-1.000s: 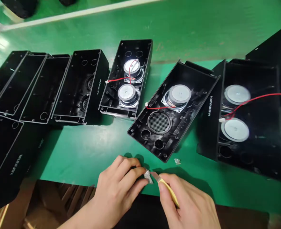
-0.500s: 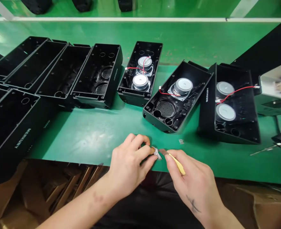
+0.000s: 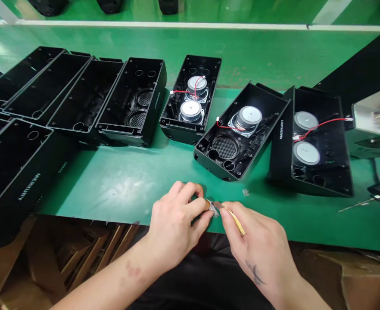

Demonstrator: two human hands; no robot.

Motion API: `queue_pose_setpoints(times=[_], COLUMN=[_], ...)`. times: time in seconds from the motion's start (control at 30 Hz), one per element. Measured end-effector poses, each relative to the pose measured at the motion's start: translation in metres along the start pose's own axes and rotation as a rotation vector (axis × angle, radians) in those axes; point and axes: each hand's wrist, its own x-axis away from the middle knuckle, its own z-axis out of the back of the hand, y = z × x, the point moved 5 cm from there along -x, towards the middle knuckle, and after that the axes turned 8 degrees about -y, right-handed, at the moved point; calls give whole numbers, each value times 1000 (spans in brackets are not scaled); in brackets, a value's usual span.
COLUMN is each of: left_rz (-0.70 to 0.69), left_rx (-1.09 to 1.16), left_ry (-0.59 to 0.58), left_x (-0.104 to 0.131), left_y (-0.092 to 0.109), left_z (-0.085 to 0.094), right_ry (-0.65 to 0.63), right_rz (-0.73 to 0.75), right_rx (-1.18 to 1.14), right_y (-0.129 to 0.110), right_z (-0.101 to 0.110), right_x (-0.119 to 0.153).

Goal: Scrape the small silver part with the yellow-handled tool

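Observation:
Near the front edge of the green work surface (image 3: pixel 125 176), my left hand (image 3: pixel 177 221) pinches a small, clear, crumpled plastic piece (image 3: pixel 214 210) between thumb and fingertips. My right hand (image 3: pixel 263 245) is closed around a small knife (image 3: pixel 237 221) with a yellow handle. Its short blade points left and meets the plastic piece; whether it cuts in cannot be made out. A second clear scrap (image 3: pixel 245 192) lies just beyond my right hand. Past my hands, an open black speaker housing (image 3: pixel 266 110) lies tilted, with one round driver (image 3: pixel 250 115) and a bare mesh grille (image 3: pixel 225 147).
To the right a housing (image 3: pixel 282 159) with two drivers leans on its side, near metal equipment (image 3: pixel 371 112) and a thin-shafted tool (image 3: pixel 361 203). Another two-driver housing (image 3: pixel 169 131) stands at the centre. Several driverless housings (image 3: pixel 112 107) crowd the left. Cardboard (image 3: pixel 322 269) shows below.
My right hand has moved slightly left and brought the knife blade up against the plastic piece. My left hand keeps its pinch almost in place.

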Motion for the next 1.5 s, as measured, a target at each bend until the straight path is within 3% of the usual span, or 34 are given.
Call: queue_pose_setpoints(times=[0.3, 0.47, 0.63, 0.73, 1.03, 1.5], left_rz=[16, 34, 3, -28, -29, -65], left_rx=[-34, -21, -18, -28, -12, 114], left_ry=[43, 41, 58, 79, 114, 123], left_x=[-1, 0, 3, 3, 4, 5], left_y=[6, 5, 2, 2, 1, 0], left_z=[1, -1, -1, -2, -5, -3], right_ry=[-102, -77, -155, -87, -15, 49], right_rz=[10, 30, -43, -80, 10, 25], right_rx=[126, 135, -93, -204, 27, -4], right_y=[-2, -2, 13, 18, 3, 1], right_z=[7, 11, 5, 7, 3, 2], right_x=[-4, 1, 14, 16, 2, -2])
